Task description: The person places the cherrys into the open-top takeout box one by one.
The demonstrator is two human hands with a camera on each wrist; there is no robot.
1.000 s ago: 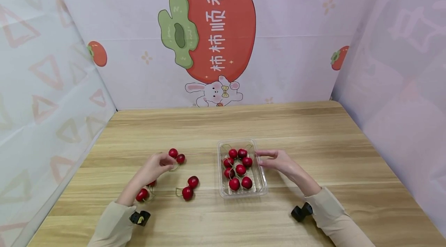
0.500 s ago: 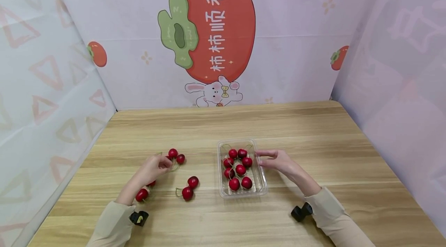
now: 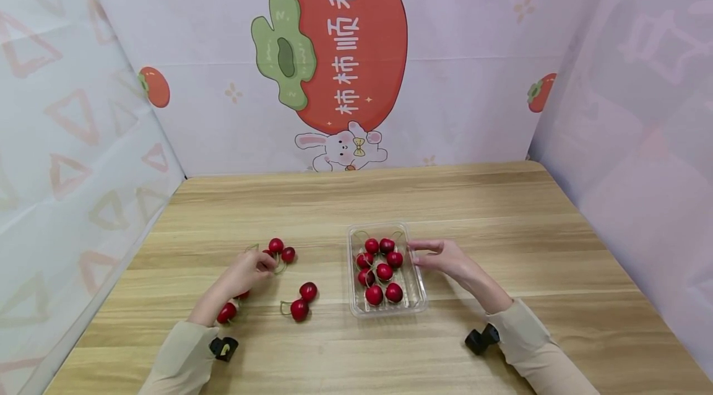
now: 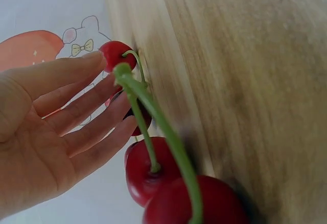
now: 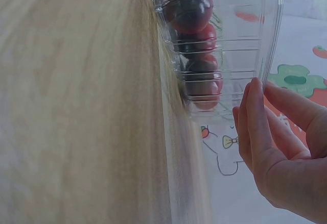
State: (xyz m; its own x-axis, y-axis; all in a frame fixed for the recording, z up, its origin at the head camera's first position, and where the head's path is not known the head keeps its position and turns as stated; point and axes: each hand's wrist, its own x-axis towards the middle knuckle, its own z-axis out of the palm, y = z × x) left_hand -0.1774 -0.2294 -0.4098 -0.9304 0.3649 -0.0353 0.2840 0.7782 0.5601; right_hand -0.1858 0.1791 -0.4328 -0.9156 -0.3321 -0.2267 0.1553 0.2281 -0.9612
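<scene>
Bending over a cluster of red cherries (image 3: 288, 254) with thin green stems, my left hand (image 3: 236, 276) has its fingertips close to the fruit and stems. Whether it pinches anything there is hidden. In the left wrist view, a cherry (image 4: 118, 54) shows past the thumb tip, and two larger cherries (image 4: 148, 183) with stems lie nearer the camera. My right hand (image 3: 453, 264) touches the right rim of a clear plastic tray (image 3: 413, 302) with extended fingertips. Several cherries (image 3: 384, 271) lie inside the tray; the right wrist view shows the fingertips (image 5: 255, 89) against its rim.
A pair of joined cherries (image 3: 299, 309) lies between my left hand and the tray. More cherries (image 3: 226, 312) sit beside my left wrist. The wooden table (image 3: 473, 209) ends at a printed cloth backdrop (image 3: 457, 104), with cloth walls on both sides.
My left hand has drawn back slightly and its fingers have bent inward, uncovering part of another cherry in the cluster. The right hand and tray have stayed in place.
</scene>
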